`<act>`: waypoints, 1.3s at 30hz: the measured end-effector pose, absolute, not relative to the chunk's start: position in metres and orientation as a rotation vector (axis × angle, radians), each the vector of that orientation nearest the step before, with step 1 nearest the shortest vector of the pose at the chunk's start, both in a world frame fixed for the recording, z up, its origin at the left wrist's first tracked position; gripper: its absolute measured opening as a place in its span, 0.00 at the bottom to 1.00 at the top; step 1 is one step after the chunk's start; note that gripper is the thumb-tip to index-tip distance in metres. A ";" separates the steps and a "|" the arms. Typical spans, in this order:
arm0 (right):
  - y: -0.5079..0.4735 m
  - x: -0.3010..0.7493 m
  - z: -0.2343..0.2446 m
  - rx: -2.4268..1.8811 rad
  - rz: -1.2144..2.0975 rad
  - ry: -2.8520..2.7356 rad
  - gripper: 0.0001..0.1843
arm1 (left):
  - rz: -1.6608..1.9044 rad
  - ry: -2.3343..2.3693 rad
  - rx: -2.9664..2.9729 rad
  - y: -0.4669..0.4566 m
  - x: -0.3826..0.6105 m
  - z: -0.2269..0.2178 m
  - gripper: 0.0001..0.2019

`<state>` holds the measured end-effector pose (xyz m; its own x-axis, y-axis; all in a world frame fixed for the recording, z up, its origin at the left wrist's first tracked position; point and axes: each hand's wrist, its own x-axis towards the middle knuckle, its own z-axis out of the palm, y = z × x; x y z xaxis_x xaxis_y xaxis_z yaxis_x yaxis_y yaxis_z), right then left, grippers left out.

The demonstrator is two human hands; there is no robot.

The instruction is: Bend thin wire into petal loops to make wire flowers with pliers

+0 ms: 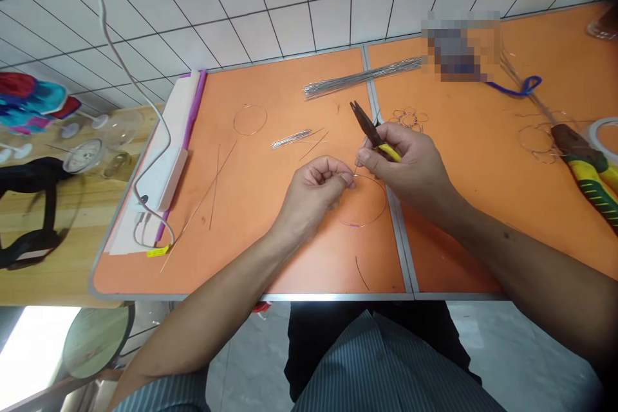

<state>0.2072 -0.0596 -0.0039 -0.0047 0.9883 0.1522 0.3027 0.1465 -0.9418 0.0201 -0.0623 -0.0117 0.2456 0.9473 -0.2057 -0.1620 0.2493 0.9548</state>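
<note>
Head view: left hand (319,188) pinches the wire ring (355,226) at its upper edge, fingertips together; ring sits between hands, left nearer. Right hand (410,156) closed around needle-nose pliers (371,130), nose pointing up-left, away from ring.

1 round, thin wire loop (355,226); tilted pliers (373,132).

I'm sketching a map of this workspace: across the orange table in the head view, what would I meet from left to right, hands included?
White box with cable → flat wire ring → left hand → right hand holding needle-nose pliers → green-and-yellow-handled pliers.
</note>
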 end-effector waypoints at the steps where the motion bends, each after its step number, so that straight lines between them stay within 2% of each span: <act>1: -0.060 0.207 -0.004 -1.309 0.938 -1.477 0.04 | 0.962 1.005 1.002 -0.062 0.020 -0.012 0.05; 20: -0.055 0.210 -0.004 -1.232 1.236 -1.270 0.06 | 0.852 0.986 0.990 -0.060 0.017 -0.012 0.06; 28: -0.055 0.208 -0.002 -1.213 1.241 -1.251 0.07 | 0.810 0.956 0.947 -0.058 0.013 -0.015 0.11; 39: -0.054 0.208 -0.007 -1.137 1.171 -1.311 0.06 | 0.773 0.911 0.895 -0.056 0.010 -0.018 0.11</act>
<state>0.2082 -0.0544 -0.0073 -0.0567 0.9945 0.0877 0.0249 0.0892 -0.9957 0.0096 -0.0556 -0.0178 0.4094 0.8536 -0.3222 -0.1784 0.4212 0.8893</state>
